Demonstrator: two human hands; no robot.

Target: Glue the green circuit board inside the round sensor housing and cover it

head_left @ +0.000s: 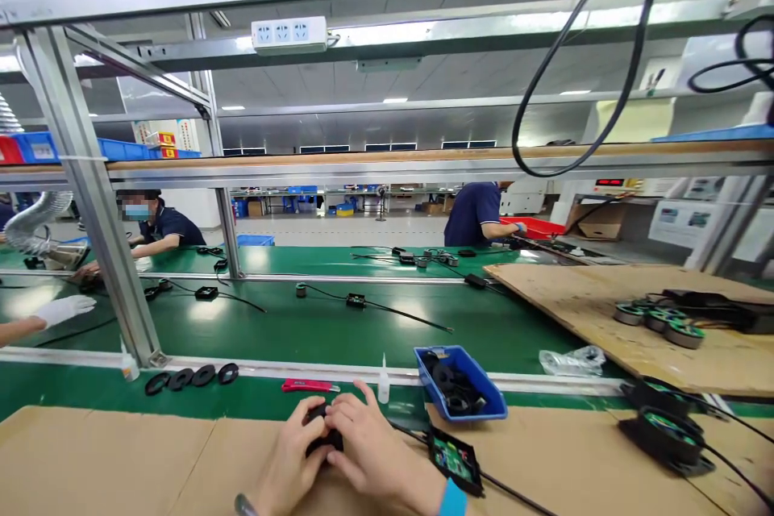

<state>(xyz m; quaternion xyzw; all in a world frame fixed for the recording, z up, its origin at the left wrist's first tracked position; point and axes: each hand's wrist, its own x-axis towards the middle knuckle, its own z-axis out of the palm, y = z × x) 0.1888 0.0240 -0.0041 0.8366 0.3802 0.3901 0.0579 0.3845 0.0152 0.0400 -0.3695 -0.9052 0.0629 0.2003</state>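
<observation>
A small black round part (pixel 319 429) sits between my two hands, low in the middle of the head view. My left hand (pixel 290 451) has its fingers curled round the left side of it. From the other side, my right hand (pixel 370 445) presses on it with thumb and fingers, one finger raised. Fingers cover much of the part. To the right of my hands lies an uncovered black case with a green circuit board (pixel 452 455), cables running from it. Just beyond them are a red cutter knife (pixel 310 386) and a small white dropper bottle (pixel 383 381).
A blue bin (pixel 463 387) of black parts stands right of centre. Several black rings (pixel 204 376) lie to the left. Cardboard (pixel 109 459) covers the near bench; wired motors (pixel 671 435) rest at right. Green belts carry wired boards (pixel 355 301). Co-workers and a gloved hand (pixel 64 310) are beyond.
</observation>
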